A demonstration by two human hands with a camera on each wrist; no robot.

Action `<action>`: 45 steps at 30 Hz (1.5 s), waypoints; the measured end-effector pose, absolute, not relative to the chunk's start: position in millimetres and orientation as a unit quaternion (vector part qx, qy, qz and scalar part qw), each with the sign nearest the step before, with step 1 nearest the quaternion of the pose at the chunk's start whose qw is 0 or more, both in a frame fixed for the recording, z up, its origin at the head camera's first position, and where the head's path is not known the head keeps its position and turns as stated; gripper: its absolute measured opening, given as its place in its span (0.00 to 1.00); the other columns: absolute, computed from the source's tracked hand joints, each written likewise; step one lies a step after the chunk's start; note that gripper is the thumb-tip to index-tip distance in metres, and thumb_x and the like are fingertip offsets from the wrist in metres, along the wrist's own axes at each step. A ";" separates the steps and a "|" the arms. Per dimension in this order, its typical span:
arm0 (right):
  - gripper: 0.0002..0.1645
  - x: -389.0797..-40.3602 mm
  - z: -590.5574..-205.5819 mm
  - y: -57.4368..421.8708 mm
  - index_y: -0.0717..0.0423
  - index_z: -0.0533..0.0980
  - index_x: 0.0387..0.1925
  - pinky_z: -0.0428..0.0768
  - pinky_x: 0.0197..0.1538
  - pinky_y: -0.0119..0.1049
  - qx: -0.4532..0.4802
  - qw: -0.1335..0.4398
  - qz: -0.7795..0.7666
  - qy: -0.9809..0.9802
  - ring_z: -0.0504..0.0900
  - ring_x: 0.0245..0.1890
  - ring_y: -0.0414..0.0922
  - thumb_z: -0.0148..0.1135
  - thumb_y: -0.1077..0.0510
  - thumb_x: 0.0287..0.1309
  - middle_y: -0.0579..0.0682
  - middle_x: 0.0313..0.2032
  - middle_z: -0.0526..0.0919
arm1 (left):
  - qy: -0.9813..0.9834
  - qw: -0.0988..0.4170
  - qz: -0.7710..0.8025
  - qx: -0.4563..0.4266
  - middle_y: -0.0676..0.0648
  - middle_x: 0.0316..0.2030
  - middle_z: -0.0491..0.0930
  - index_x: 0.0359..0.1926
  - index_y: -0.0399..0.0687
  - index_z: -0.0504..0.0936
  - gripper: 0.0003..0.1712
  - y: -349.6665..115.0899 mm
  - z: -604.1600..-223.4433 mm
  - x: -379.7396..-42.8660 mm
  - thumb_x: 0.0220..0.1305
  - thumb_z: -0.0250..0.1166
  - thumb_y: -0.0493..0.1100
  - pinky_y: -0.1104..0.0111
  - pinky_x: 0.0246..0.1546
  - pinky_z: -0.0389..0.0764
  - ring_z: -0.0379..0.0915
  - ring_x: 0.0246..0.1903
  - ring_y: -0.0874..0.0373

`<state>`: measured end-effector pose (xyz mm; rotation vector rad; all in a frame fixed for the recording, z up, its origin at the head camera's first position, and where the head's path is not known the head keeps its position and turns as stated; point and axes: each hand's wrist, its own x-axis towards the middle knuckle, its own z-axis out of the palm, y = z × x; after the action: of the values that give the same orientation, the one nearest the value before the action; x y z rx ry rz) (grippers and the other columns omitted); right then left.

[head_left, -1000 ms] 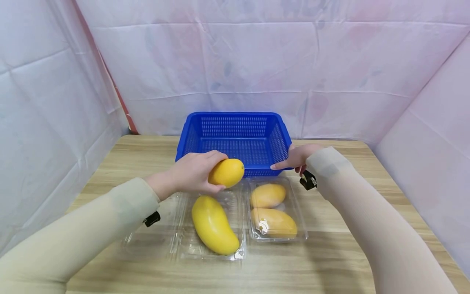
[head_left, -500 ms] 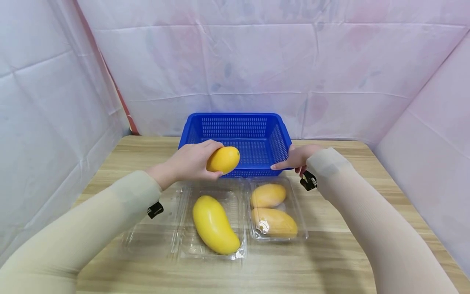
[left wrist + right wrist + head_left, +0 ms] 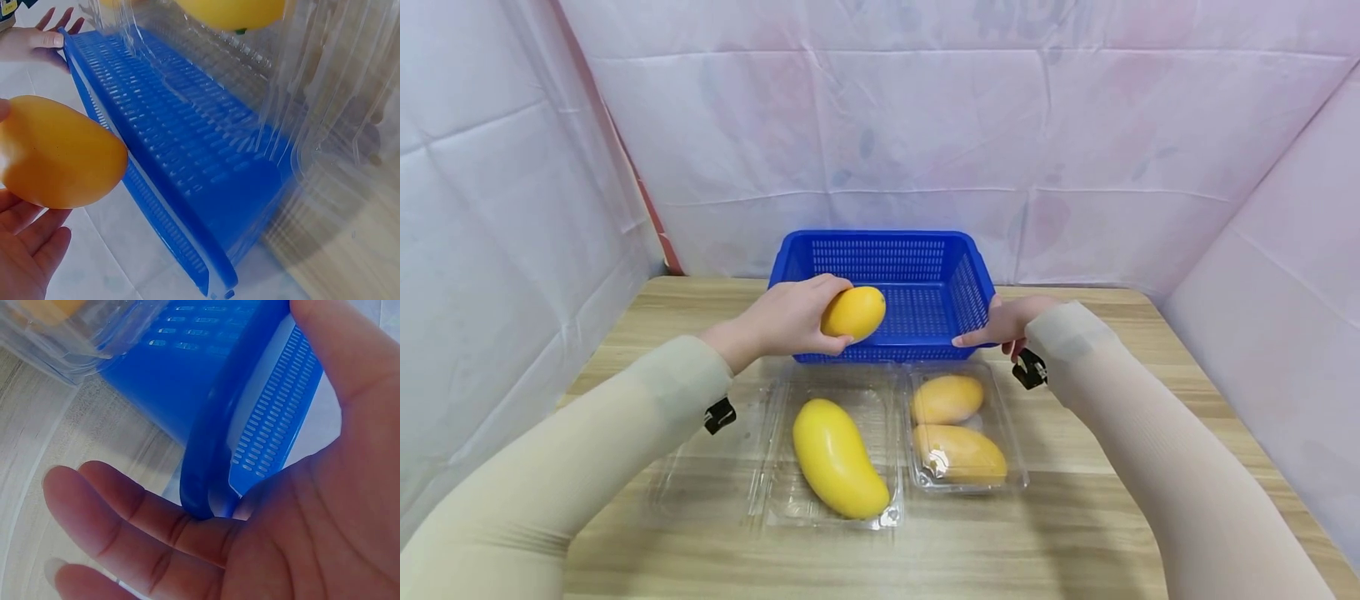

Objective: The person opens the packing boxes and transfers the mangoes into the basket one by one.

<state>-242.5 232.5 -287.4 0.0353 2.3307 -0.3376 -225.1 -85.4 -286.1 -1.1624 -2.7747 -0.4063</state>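
My left hand (image 3: 790,317) grips a yellow mango (image 3: 854,313) between thumb and fingers, over the front left part of a blue plastic basket (image 3: 880,343). In the left wrist view the held mango (image 3: 62,153) appears smooth and orange-yellow beside the basket rim. My right hand (image 3: 1003,321) holds the basket's front right corner, one finger lying along the front rim. In the right wrist view, thumb and fingers straddle the rim (image 3: 215,419). In front of the basket, a larger yellow mango (image 3: 838,458) lies in an opened clear plastic box (image 3: 786,508).
To the right stands a closed clear box (image 3: 1011,450) with two mangoes (image 3: 958,454) inside. The opened box's clear lid (image 3: 707,483) lies flat to the left. Everything sits on a wood-grain table (image 3: 1097,467), with pale cloth walls (image 3: 917,125) behind and at both sides.
My left hand has carried the mango forward and slightly left, from the basket's front edge to over its inside. My right hand has stayed at the basket's corner.
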 end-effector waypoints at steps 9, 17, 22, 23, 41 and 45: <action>0.74 -241.2 -285.5 230.5 0.70 0.19 0.65 0.76 0.39 0.35 0.011 0.387 -0.123 0.914 0.76 0.42 0.52 0.52 0.26 0.51 0.64 0.53 0.69 | -0.923 0.036 -0.116 -0.365 0.48 0.45 0.75 0.56 0.43 0.70 0.37 -85.5 -281.9 -232.3 0.52 0.64 0.61 0.64 0.35 0.75 0.70 0.36 0.57; 0.73 -242.4 -284.5 229.4 0.70 0.20 0.65 0.76 0.39 0.36 0.010 0.386 -0.125 0.914 0.76 0.42 0.52 0.53 0.26 0.52 0.67 0.58 0.64 | -0.932 0.032 -0.097 -0.349 0.50 0.45 0.75 0.56 0.45 0.71 0.37 -81.4 -278.9 -240.7 0.51 0.64 0.63 0.64 0.35 0.74 0.70 0.36 0.57; 0.72 -243.2 -283.5 228.3 0.73 0.33 0.68 0.75 0.48 0.45 -0.015 0.362 -0.080 0.929 0.74 0.51 0.59 0.52 0.23 0.48 0.71 0.67 0.46 | -0.935 0.021 -0.099 -0.341 0.50 0.45 0.75 0.56 0.46 0.71 0.37 -79.9 -279.2 -246.6 0.51 0.64 0.63 0.64 0.35 0.74 0.70 0.37 0.57; 0.72 -243.3 -283.5 228.5 0.73 0.36 0.68 0.73 0.52 0.49 -0.019 0.354 -0.068 0.932 0.71 0.55 0.61 0.52 0.22 0.47 0.71 0.68 0.45 | -0.935 0.020 -0.100 -0.340 0.50 0.45 0.75 0.56 0.46 0.71 0.37 -79.7 -279.1 -247.3 0.51 0.64 0.63 0.63 0.36 0.74 0.70 0.37 0.57; 0.72 -239.8 -300.0 243.8 0.75 0.28 0.66 0.47 0.65 0.60 -0.096 0.276 -0.118 0.949 0.36 0.67 0.67 0.54 0.26 0.51 0.72 0.67 0.25 | -0.936 0.045 -0.083 -0.338 0.49 0.44 0.76 0.55 0.46 0.72 0.36 -74.8 -279.0 -267.1 0.51 0.63 0.64 0.63 0.33 0.74 0.70 0.35 0.57; 0.72 -241.3 -298.3 240.3 0.76 0.30 0.66 0.47 0.65 0.59 -0.098 0.274 -0.106 0.951 0.37 0.67 0.67 0.53 0.26 0.51 0.72 0.67 0.28 | -0.936 0.038 -0.084 -0.340 0.49 0.45 0.76 0.55 0.46 0.72 0.36 -73.5 -278.7 -272.6 0.52 0.63 0.64 0.63 0.34 0.74 0.70 0.36 0.57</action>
<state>-241.3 240.3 -298.3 -0.2631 2.5562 -0.2851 -272.6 -73.5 -278.7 -1.0418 -2.8709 -0.2561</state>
